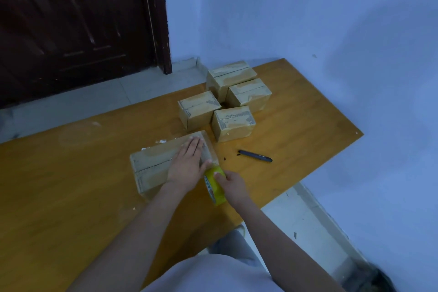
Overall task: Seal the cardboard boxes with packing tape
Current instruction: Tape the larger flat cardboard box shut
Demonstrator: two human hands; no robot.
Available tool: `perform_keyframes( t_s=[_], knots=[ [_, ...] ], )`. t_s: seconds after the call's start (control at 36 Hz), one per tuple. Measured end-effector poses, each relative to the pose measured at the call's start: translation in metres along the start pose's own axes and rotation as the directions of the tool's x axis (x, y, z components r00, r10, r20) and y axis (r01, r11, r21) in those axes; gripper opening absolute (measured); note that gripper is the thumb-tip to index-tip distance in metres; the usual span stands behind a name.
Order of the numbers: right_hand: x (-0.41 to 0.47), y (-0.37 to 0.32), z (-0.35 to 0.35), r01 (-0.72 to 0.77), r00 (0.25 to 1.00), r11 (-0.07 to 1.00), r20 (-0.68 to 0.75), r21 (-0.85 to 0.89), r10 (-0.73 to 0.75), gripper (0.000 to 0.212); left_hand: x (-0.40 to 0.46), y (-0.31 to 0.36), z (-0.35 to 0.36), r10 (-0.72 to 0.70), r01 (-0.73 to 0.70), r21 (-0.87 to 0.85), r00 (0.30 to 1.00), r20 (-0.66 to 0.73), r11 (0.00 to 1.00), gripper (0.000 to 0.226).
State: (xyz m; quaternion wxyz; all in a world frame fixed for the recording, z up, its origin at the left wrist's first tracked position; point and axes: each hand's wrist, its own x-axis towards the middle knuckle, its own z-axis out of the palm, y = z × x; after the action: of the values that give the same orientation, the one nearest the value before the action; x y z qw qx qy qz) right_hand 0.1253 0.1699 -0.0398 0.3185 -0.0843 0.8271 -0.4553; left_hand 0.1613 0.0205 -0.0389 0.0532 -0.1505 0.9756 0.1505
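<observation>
Box [151, 166] lay under the flat, straight-fingered left hand [187, 163], light and stiff by judgement, best pinned on its top; right hand [233, 187], just beside, gripped the tape roll [214, 186] at the box's near end, film likely clingy.

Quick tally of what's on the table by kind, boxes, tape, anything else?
Cardboard boxes: 5, one long box under the left hand and four small boxes behind it.
Tape roll: 1, yellow, gripped by the right hand.
Black pen: 1.
Total: 7.
</observation>
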Motion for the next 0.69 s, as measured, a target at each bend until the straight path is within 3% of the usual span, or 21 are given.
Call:
perform_keyframes(
  t_s=[0.22,0.44,0.56,0.69],
  knots=[
    [0.011,0.001,0.008,-0.016,1.0,0.988,-0.02,-0.156,0.013,0.043,0.001,-0.002,0.001,0.024,-0.024,-0.009,1.0,0.011,1.0,0.067],
    [0.007,0.007,0.011,-0.052,0.999,0.972,-0.007,-0.229,0.052,0.045,0.002,-0.003,0.002,0.03,-0.031,0.011,1.0,0.005,0.999,0.064],
    [-0.002,0.011,0.011,0.031,0.999,0.993,-0.025,-0.113,-0.034,0.039,0.002,-0.003,0.001,0.051,-0.051,0.0,0.999,0.01,0.999,0.058],
    [-0.01,0.018,0.009,0.02,1.0,0.998,-0.003,0.052,-0.019,0.025,0.001,-0.001,-0.001,0.084,-0.084,0.0,0.996,-0.016,0.997,0.044]
  ],
)
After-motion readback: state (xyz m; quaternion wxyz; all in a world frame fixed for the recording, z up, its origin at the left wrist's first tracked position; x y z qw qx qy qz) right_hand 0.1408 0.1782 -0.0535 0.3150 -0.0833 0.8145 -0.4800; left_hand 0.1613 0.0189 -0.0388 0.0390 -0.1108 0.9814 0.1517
